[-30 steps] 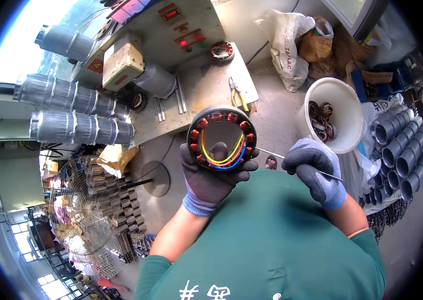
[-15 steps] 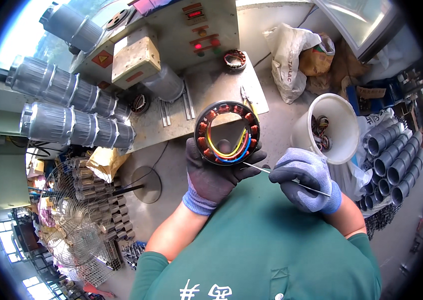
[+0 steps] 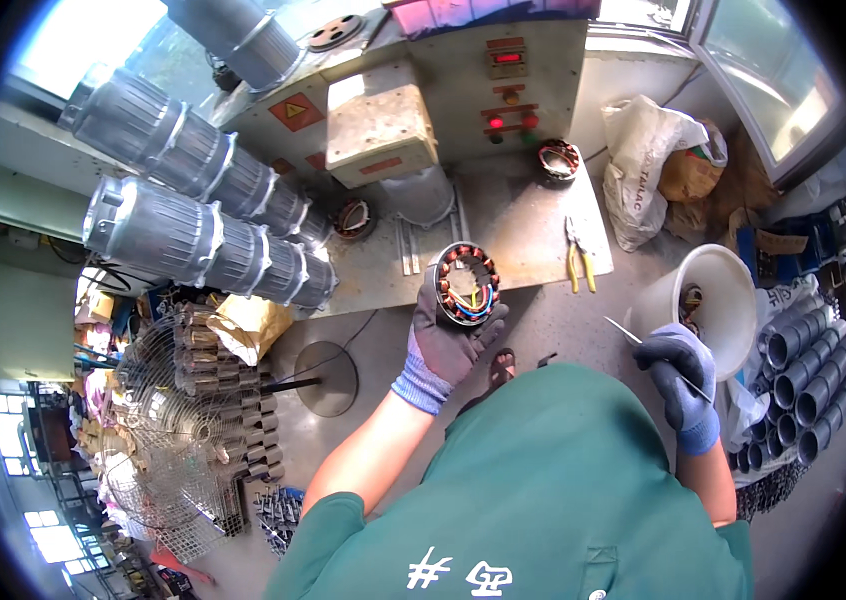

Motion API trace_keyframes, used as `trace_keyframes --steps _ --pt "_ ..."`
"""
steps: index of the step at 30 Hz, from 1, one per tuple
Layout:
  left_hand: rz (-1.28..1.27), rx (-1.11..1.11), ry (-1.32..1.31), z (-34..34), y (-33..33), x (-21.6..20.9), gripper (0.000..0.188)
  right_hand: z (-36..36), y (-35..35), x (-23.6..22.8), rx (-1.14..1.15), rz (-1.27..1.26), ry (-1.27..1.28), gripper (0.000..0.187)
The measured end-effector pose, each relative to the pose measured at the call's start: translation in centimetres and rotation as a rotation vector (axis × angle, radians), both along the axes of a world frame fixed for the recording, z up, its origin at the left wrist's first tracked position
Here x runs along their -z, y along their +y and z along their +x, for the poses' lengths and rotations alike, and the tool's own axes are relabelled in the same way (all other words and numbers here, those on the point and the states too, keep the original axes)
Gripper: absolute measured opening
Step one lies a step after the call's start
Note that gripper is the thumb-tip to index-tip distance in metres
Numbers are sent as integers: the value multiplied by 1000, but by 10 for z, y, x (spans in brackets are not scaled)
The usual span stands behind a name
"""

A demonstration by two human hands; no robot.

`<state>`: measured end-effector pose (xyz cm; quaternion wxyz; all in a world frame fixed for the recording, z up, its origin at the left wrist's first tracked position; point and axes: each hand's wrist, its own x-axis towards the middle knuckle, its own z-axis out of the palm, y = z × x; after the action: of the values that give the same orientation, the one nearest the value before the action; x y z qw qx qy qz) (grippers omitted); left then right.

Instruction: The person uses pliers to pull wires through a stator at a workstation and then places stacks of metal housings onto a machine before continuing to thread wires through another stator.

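Note:
My left hand (image 3: 443, 345), in a dark-palmed glove with a blue cuff, is closed around a motor stator (image 3: 446, 290). This ring has copper coils, and yellow, red and blue wires curl inside it. It is held out over the front edge of the workbench (image 3: 533, 255). Off to the right, my right hand (image 3: 681, 378), gloved in the same way, grips a thin pale rod (image 3: 623, 329). The rod points up and left, apart from the stator. Beside my right hand stands a white bucket (image 3: 648, 305) with wound parts inside.
Yellow-handled pliers (image 3: 580, 258) lie at the bench's right edge, below another stator (image 3: 557, 160). A third stator (image 3: 351, 218) sits by the machine (image 3: 378, 125). Stacked motor housings (image 3: 208, 245) rise at left, above a wire fan cage (image 3: 173, 430). Grey tubes (image 3: 808, 385) are piled right.
My left hand has carried the stator away from my body toward the bench. My right hand has moved away to the right, taking the rod off the stator. The view has shifted.

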<state>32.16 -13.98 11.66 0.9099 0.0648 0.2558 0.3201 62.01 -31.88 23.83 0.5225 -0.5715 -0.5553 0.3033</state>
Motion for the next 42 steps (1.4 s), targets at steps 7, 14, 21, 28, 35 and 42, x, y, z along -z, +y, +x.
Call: trace_keyframes --steps 7,14,21,28,35,42 --pt "82 -233 1082 -117 117 159 55 27 -32 61 327 -124 139 18" --pt "690 130 2277 -157 180 203 65 44 -63 97 517 -199 172 16" --pt "719 60 2540 -124 179 196 57 61 -112 121 789 -282 258 24" --pt "848 905 2702 -154 152 206 59 166 -180 176 918 -503 421 42" --pt "672 391 2416 -133 53 188 46 309 -212 357 943 -634 -23 52" --pt "872 798 2109 -117 -79 187 45 396 -129 499 519 -1202 -314 50"
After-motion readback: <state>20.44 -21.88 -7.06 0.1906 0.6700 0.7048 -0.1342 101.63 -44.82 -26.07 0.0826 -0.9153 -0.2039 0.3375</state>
